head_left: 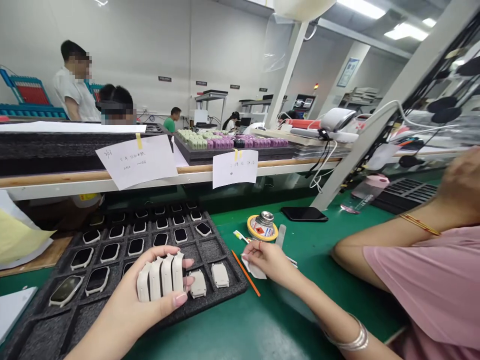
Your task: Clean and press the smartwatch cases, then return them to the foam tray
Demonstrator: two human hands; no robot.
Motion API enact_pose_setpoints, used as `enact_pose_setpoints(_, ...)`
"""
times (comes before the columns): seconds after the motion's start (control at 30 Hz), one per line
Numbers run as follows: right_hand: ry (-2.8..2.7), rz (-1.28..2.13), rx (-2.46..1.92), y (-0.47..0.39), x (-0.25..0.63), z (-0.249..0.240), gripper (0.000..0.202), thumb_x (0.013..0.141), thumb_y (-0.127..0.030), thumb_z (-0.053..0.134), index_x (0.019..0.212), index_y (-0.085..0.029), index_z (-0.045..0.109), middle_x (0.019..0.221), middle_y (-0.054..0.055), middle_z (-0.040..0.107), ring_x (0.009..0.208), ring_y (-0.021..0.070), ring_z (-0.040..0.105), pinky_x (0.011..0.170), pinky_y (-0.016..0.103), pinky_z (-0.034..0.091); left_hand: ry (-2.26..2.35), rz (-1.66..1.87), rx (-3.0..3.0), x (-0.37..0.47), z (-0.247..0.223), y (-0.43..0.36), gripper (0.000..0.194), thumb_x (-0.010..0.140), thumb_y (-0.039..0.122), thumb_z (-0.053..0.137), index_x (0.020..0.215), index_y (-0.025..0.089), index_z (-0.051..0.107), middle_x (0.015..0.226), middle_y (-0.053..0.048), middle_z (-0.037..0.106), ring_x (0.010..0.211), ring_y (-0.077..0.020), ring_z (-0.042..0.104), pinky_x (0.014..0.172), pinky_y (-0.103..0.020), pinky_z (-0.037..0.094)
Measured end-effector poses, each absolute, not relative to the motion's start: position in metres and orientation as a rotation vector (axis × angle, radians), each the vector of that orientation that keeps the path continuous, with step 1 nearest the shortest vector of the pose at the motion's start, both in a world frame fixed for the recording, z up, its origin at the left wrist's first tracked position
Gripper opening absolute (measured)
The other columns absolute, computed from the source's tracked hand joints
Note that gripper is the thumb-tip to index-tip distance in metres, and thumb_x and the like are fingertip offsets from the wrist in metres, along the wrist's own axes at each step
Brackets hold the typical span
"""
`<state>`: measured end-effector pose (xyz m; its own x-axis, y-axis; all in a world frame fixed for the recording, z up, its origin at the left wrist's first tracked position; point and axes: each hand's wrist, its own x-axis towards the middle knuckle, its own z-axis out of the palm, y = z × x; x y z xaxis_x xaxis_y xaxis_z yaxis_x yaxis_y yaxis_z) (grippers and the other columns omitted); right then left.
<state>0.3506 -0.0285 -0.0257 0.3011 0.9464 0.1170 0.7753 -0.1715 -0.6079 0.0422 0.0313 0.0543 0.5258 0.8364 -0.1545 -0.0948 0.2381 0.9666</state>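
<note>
My left hand is closed around several beige smartwatch cases, which stand side by side in a row. It is over the front part of a black foam tray, where rows of smartwatches lie in compartments, mostly screen up. Two beige cases lie back side up at the tray's right end. On the green bench, my right hand pinches a white wipe between its fingers. Beside that hand lie an orange stick and a white-handled brush.
A metal-capped bottle stands in a yellow tape roll. Behind it lies a black phone. A co-worker's pink sleeve and elbow are close on the right. A shelf edge with paper notes crosses above the tray.
</note>
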Motion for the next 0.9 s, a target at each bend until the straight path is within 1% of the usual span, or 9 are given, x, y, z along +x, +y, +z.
enact_pose_setpoints(0.13,-1.395,0.086,-2.128,-0.022,0.39,0.01,0.004,0.094,-0.018,0.06,0.092,-0.015,0.063,0.081,0.001,0.069,0.075,0.0157,0.069,0.072,0.029,0.056,0.781,0.723,1.183,0.041,0.05,0.034,0.062,0.06,0.026,0.091,0.113,0.021,0.059,0.114,-0.012,0.075,0.09,-0.0276,0.076,0.081,-0.037,0.062)
enact_pose_setpoints(0.27,-1.37,-0.065,-2.267,-0.01,0.424,0.035,0.018,0.099,-0.031,0.058,0.091,-0.017,0.065,0.092,0.002,0.067,0.084,0.0163,0.066,0.078,0.032,0.056,0.767,0.717,1.22,0.041,0.043,0.035,0.058,0.06,0.025,0.09,0.11,0.023,0.06,0.114,-0.011,0.075,0.094,-0.0293,0.075,0.083,-0.04,0.062)
enact_pose_setpoints(0.43,-1.431,-0.004,-2.379,0.004,0.432,0.032,0.018,0.097,-0.032,0.063,0.09,-0.015,0.065,0.087,0.001,0.067,0.075,0.0136,0.065,0.071,0.03,0.056,0.781,0.73,1.277,0.039,0.044,0.03,0.052,0.063,0.022,0.086,0.107,0.025,0.06,0.119,-0.01,0.073,0.103,-0.0329,0.072,0.087,-0.046,0.059)
enact_pose_setpoints(0.57,-1.404,-0.027,-2.375,0.009,0.425,0.036,0.024,0.095,-0.028,0.065,0.075,-0.016,0.062,0.074,-0.002,0.064,0.068,0.0128,0.062,0.069,0.029,0.054,0.775,0.724,1.356,0.037,0.053,0.026,0.05,0.064,0.016,0.082,0.107,0.025,0.061,0.122,-0.009,0.072,0.107,-0.0329,0.07,0.098,-0.048,0.052)
enact_pose_setpoints(0.67,-1.421,-0.036,-2.249,0.008,0.396,0.05,0.027,0.088,-0.02,0.068,0.063,-0.018,0.061,0.062,0.001,0.064,0.065,0.0179,0.064,0.067,0.031,0.051,0.782,0.717,1.358,0.036,0.058,0.023,0.05,0.063,0.013,0.081,0.107,0.026,0.061,0.122,-0.008,0.072,0.109,-0.032,0.069,0.102,-0.047,0.049)
enact_pose_setpoints(0.73,-1.485,0.005,-2.09,0.002,0.361,0.061,0.015,0.087,-0.02,0.067,0.072,-0.02,0.068,0.069,0.004,0.07,0.069,0.0206,0.067,0.066,0.031,0.052,0.79,0.714,1.353,0.036,0.06,0.022,0.051,0.062,0.011,0.08,0.108,0.026,0.061,0.122,-0.007,0.072,0.11,-0.0315,0.069,0.102,-0.046,0.048)
enact_pose_setpoints(0.8,-1.578,0.086,-1.909,-0.01,0.32,0.072,0.01,0.09,-0.031,0.066,0.087,-0.024,0.072,0.081,0.001,0.075,0.076,0.0191,0.07,0.07,0.028,0.054,0.791,0.713,1.362,0.037,0.06,0.023,0.052,0.062,0.01,0.08,0.107,0.026,0.061,0.121,-0.006,0.072,0.11,-0.0305,0.068,0.101,-0.043,0.048)
enact_pose_setpoints(0.83,-1.637,0.125,-1.783,-0.017,0.299,0.077,0.011,0.09,-0.035,0.066,0.086,-0.026,0.072,0.084,0.0,0.075,0.078,0.0185,0.07,0.071,0.027,0.055,0.785,0.715,1.372,0.037,0.06,0.023,0.051,0.062,0.01,0.08,0.107,0.025,0.061,0.121,-0.006,0.072,0.11,-0.03,0.068,0.1,-0.042,0.048)
enact_pose_setpoints(0.9,-1.77,0.205,-1.304,-0.029,0.263,0.085,0.007,0.09,-0.028,0.067,0.086,-0.026,0.072,0.082,0.001,0.074,0.078,0.0186,0.069,0.071,0.029,0.055,0.786,0.736,1.424,0.036,0.059,0.024,0.047,0.063,0.013,0.081,0.105,0.025,0.062,0.114,-0.004,0.072,0.105,-0.0278,0.068,0.094,-0.038,0.05)
